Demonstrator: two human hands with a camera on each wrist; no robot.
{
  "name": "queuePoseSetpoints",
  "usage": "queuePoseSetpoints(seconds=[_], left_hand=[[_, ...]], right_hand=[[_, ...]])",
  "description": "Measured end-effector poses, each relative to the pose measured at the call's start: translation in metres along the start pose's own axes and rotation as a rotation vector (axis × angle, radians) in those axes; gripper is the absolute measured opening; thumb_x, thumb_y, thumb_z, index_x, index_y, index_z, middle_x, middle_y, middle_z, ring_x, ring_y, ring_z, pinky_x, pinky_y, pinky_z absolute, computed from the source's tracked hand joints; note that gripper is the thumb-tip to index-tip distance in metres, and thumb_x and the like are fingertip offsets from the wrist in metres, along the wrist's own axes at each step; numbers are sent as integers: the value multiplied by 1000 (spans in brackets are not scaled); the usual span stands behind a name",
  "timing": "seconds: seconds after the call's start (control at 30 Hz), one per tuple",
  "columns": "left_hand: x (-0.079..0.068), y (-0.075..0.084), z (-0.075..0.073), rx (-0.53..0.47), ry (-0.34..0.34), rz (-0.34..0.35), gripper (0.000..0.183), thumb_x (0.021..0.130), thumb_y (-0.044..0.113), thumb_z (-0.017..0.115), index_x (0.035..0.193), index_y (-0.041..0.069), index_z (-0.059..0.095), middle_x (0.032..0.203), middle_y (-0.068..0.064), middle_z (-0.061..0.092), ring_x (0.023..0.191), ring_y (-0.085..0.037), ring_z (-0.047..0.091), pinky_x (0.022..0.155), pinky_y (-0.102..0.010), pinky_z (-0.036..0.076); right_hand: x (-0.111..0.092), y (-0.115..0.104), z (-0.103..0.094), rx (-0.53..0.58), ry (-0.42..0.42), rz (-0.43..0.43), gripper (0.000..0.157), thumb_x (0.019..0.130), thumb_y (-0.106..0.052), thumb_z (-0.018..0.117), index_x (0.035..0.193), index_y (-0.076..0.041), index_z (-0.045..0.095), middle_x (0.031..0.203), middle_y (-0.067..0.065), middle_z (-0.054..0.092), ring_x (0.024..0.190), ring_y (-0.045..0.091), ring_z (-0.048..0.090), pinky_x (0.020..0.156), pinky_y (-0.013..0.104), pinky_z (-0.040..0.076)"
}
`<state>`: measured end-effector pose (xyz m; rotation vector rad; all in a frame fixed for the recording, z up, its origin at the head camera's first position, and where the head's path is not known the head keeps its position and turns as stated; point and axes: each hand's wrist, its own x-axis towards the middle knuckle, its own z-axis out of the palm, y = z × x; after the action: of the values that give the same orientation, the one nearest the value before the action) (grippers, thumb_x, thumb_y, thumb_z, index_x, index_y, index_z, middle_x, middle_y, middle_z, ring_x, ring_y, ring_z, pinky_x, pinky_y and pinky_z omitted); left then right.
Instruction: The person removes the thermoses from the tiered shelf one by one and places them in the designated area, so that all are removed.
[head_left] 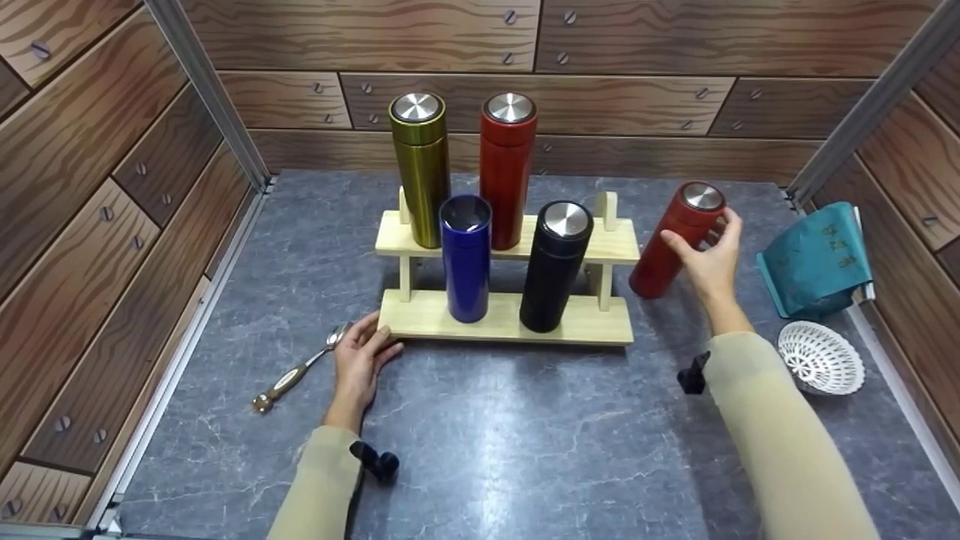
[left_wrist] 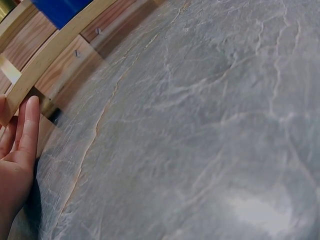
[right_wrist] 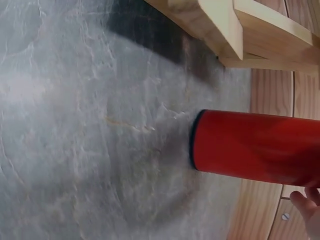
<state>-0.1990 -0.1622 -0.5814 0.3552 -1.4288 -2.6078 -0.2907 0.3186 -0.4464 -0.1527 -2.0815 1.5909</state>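
Observation:
My right hand (head_left: pixel 715 259) grips a red thermos bottle (head_left: pixel 671 247) with a steel lid near its upper part, just right of a two-tier wooden rack (head_left: pixel 585 319). In the right wrist view the red bottle (right_wrist: pixel 255 147) shows its dark base edge; whether it touches the table I cannot tell. My left hand (head_left: pixel 360 364) holds the front left corner of the rack's lower shelf, thumb on top and fingers below. On the upper tier stand an olive-green bottle (head_left: pixel 424 180) and another red bottle (head_left: pixel 506 180). The lower tier carries a blue bottle (head_left: pixel 466 270) and a black bottle (head_left: pixel 553 274).
A spoon-like utensil (head_left: pixel 296 375) with a decorated handle lies left of my left hand. At the right side are a teal pouch (head_left: pixel 814 262) and a white woven basket (head_left: pixel 821 356). Wood-patterned walls (head_left: pixel 465 109) enclose the grey marbled table (head_left: pixel 487 442).

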Motion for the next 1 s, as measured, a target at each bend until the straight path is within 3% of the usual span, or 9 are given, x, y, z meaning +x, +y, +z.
queuePoseSetpoints(seconds=[0.23,0.4,0.53,0.7,1.0], left_hand=[[1,-1,-1,1,4,3,45,85,-5,62,128,-5,48,116,-17,53,91,-24,61,75,-42,58],[1,-1,0,4,0,-4,44,86,-4,61,128,-4,48,117,-17,53,90,-23,61,74,-42,58],[1,-1,0,9,3,-11,44,86,-4,61,128,-3,48,119,-18,52,89,-24,62,75,-42,58],[1,-1,0,19,6,-13,43,86,-4,60,128,-3,49,117,-18,53,85,-24,63,74,-41,58],[0,-2,0,15,4,-7,43,86,-5,61,127,-3,48,116,-18,53,90,-24,61,75,-42,58]], right_hand=[[-6,-33,-7,29,15,-86,72,73,-14,78,132,-7,38,121,16,50,110,26,48,96,36,45],[-4,-50,-14,18,19,-156,72,73,-12,79,133,-5,39,119,18,50,113,27,49,98,38,43],[2,-57,-18,27,19,-201,71,72,-10,80,132,-6,41,116,11,52,112,25,50,97,36,44],[8,-64,-22,1,12,-230,69,74,-12,79,132,-10,42,118,5,52,112,20,49,98,36,44],[-5,-105,-14,25,-50,-277,63,78,-11,75,132,-10,42,123,9,51,115,19,48,96,31,45]])
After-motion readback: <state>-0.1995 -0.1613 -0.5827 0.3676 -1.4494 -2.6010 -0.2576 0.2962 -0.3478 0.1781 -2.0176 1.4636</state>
